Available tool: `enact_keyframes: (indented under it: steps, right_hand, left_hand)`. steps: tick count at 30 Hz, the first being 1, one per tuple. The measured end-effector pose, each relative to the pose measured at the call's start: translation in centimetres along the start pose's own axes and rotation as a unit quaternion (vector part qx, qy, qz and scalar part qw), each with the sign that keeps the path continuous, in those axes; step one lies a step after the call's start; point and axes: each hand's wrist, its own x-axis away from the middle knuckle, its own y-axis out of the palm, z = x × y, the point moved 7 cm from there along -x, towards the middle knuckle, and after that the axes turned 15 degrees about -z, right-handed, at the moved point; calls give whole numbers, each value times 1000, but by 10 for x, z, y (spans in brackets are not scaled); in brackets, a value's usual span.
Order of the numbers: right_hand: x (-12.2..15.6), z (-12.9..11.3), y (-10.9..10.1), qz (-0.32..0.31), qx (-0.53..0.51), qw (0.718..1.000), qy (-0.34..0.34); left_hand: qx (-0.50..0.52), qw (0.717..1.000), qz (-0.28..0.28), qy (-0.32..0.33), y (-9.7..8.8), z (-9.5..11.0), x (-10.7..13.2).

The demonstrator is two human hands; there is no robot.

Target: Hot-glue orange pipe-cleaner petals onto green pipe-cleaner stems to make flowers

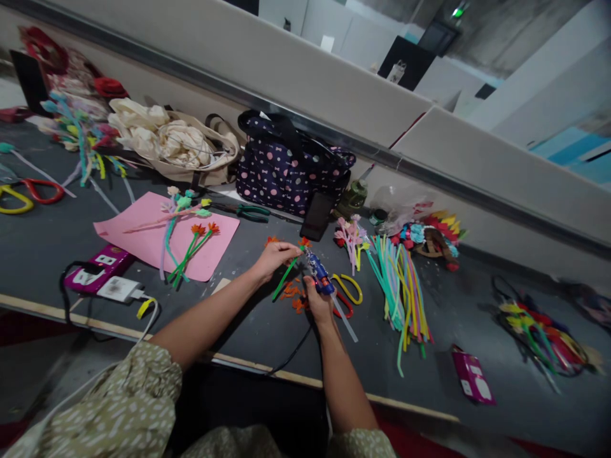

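Between the fingers of my left hand [279, 257] is a pipe-cleaner flower [286, 278] with a green stem and an orange head. My right hand [319, 299] is wrapped round a blue glue gun [319, 270], its tip close to the flower head. A clear glue stick [344, 318] juts out of the gun's back end. Below my hands lie loose orange pipe-cleaner pieces [296, 299]. Scissors [352, 289] with yellow and red handles rest just right of the glue gun. Finished orange flowers [198, 245] lie on a pink sheet [147, 219] to the left.
Bundled pipe cleaners [401, 286] lie right of the scissors. A dark dotted bag [291, 168], a phone [317, 216] and green-handled pliers [252, 212] are at the back. A purple power strip [102, 270] with a white plug sits at left. A cable crosses the table's front edge.
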Motion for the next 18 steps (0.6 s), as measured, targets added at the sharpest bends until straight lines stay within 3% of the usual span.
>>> enact_keyframes:
  steps: [9, 16, 18]
  right_hand:
    - [-3, 8, 0, -17, 19, 1000, -7]
    - [-14, 15, -24, 61, -75, 995, 34]
    - [-21, 13, -28, 38, -82, 996, 20]
  left_hand:
    - [-14, 999, 20, 36, -9, 3, -2]
    - [20, 997, 56, 59, -27, 7, -4]
    - [24, 996, 65, 58, -28, 9, -4]
